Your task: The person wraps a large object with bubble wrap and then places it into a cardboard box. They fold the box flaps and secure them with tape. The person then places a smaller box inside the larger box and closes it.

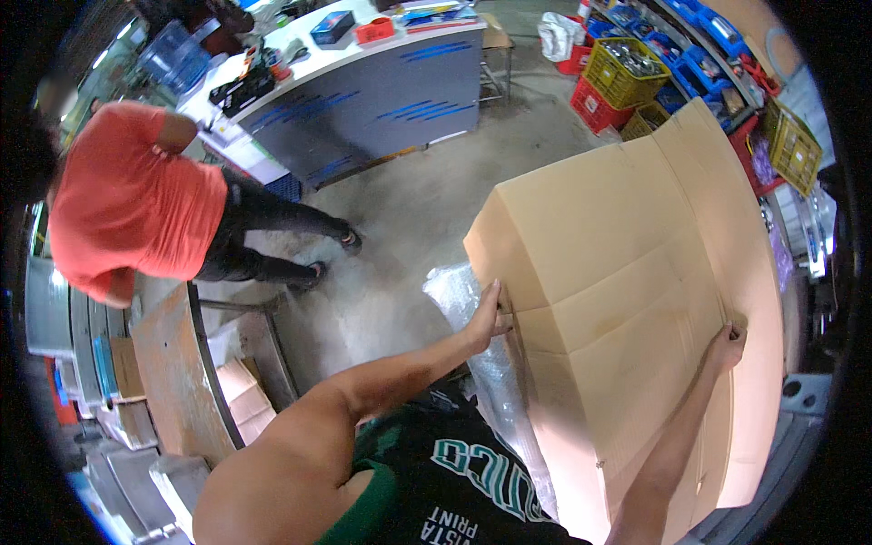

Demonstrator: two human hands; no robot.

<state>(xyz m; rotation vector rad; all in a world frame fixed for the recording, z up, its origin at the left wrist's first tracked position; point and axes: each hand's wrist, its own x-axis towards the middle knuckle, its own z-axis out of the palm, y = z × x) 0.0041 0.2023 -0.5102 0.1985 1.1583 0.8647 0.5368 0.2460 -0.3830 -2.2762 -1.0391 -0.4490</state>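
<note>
A large flattened cardboard box [627, 263] lies tilted in front of me, creases running across it. My left hand [486, 318] grips its left edge at a fold line. My right hand [727, 345] holds the right side, fingers pressed on the board near a slit. Under the box's left edge a sheet of clear bubble wrap [472, 318] sticks out and runs down toward my body.
A person in a red shirt [136, 209] bends over at the left beside a wooden workbench [177, 363]. A grey counter [363, 100] with tools stands beyond on the concrete floor [400, 218]. Yellow and red crates [622, 77] and blue bin shelves line the upper right.
</note>
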